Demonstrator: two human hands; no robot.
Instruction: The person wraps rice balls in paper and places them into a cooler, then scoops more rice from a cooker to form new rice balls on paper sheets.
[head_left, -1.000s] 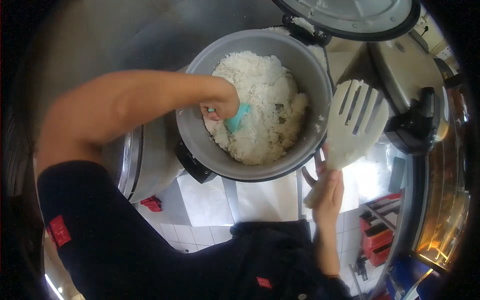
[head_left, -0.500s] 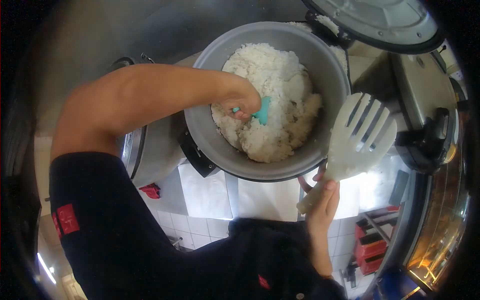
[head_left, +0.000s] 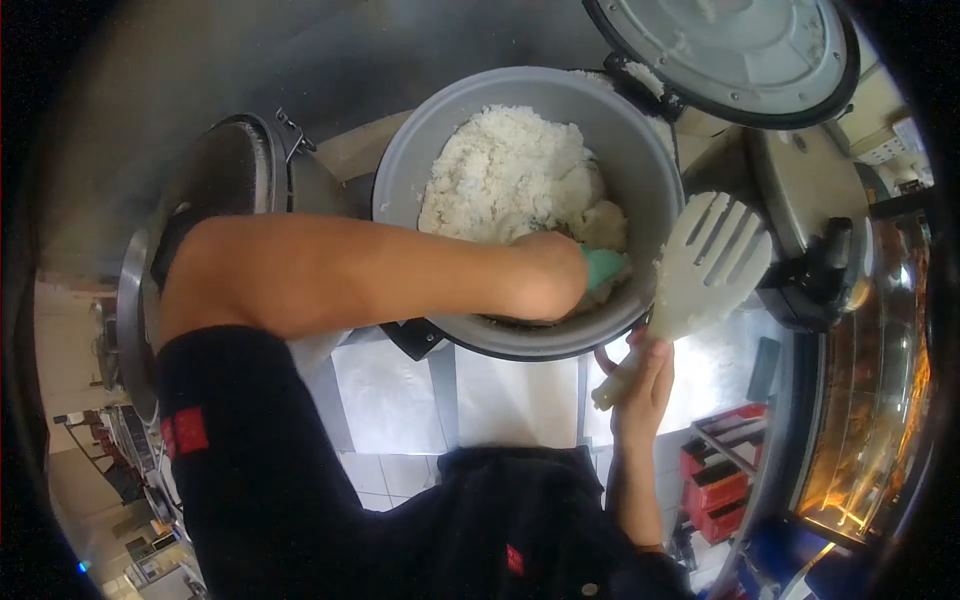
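Observation:
White cooked rice point(head_left: 510, 170) lies heaped in a round grey cooker pot point(head_left: 403, 135). My left hand point(head_left: 548, 278) reaches down into the near right part of the pot, closed round a teal plastic tool point(head_left: 603, 265). Only a piece of that tool shows; its end is down by the rice and the pot wall. To the right of the pot, my right hand point(head_left: 645, 385) grips the handle of a whitish slotted spatula point(head_left: 700, 270). Its broad slotted head points up and stands beside the rim, with bits of rice stuck on it.
The cooker's lid point(head_left: 730, 55) stands raised at the back right. Another cooker point(head_left: 800, 190) is on the right, and a metal vessel point(head_left: 235, 165) on the left. White sheets point(head_left: 515, 400) lie on the near counter edge. Red containers point(head_left: 722, 485) sit low on the right.
My left hand has moved right and nearer to me with the teal tool, from mid-heap to the pot's right side. My right hand still holds the spatula. The view has shifted somewhat.

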